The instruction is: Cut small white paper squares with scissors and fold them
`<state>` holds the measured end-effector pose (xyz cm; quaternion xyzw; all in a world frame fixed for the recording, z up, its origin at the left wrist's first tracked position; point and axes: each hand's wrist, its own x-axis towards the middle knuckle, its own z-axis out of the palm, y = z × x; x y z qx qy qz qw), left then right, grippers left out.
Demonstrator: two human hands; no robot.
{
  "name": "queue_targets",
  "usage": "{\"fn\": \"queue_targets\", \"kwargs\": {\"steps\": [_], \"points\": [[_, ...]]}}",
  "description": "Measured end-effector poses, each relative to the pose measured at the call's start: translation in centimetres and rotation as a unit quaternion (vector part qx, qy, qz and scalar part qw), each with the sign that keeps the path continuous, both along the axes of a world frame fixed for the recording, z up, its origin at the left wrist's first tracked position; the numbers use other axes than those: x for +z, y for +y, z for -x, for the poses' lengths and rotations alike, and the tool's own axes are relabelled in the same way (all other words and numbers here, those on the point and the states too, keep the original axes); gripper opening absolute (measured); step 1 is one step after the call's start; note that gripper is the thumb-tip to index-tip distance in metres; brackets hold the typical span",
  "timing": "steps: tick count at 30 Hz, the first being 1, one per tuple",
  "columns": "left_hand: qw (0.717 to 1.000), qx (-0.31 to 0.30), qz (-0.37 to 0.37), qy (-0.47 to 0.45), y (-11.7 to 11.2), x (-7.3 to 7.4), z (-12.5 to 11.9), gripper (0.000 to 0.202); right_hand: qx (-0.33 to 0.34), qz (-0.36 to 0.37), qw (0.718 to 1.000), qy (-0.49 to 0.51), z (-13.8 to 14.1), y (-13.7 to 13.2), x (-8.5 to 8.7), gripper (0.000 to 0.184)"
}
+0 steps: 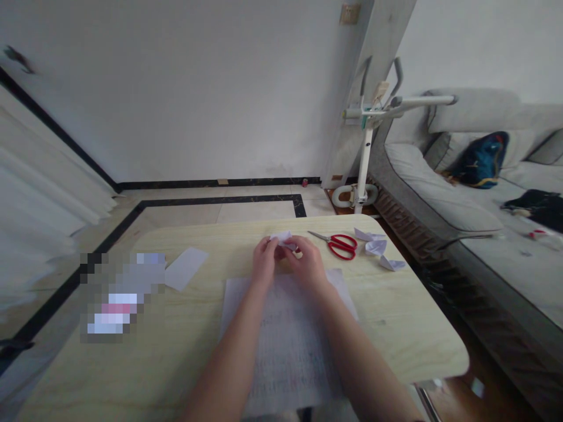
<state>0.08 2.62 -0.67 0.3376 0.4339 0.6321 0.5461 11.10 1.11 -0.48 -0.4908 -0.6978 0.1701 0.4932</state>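
Between my two hands is a small piece of folded white paper (281, 237), held just past the far edge of a large printed sheet. My left hand (264, 255) pinches its left side, and my right hand (304, 258) grips the right side with thumb and fingers. Much of the paper is hidden by the fingers. The printed sheet (294, 340) lies flat beneath my forearms. To the right of my right hand rest red-handled scissors (342, 245), their blades pointing left. Beyond them are several folded white paper pieces (375, 247).
A white paper slip (187, 268) lies on the left of the pale wooden table (193, 346), beside a pixelated area. Behind the table's right end stands white exercise equipment (365, 152). A grey sofa (440, 205) runs along the right, with a dark blue bag (482, 161) on it.
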Motion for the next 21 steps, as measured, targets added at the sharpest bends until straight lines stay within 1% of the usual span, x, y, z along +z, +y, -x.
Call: {"fn": "queue_targets", "kwargs": {"steps": [5,9,11,13,18,21], "points": [[1.000,-0.015,0.000,-0.023,0.2,-0.5,0.1,0.017,0.009,0.004,1.000,0.019,0.1,0.0,0.0,0.015],[0.997,-0.058,-0.010,-0.045,0.2,-0.8,0.1,0.027,-0.004,0.029,0.998,0.056,0.1,0.2,-0.2,0.013],[0.996,-0.077,-0.019,-0.031,0.0,-0.5,0.2,0.030,-0.009,0.049,0.995,0.083,0.0,0.3,-0.3,0.013],[0.996,-0.080,-0.028,-0.002,-0.3,0.0,0.2,0.031,-0.005,0.065,0.992,0.106,0.0,0.3,-0.3,0.012],[0.997,-0.054,-0.019,0.056,-0.6,0.9,0.3,0.034,0.017,0.082,0.988,0.133,0.1,0.3,-0.2,0.012],[0.996,-0.048,-0.017,0.075,-0.6,1.1,0.3,0.033,0.007,0.080,0.988,0.135,0.1,0.3,-0.2,0.011]]}}
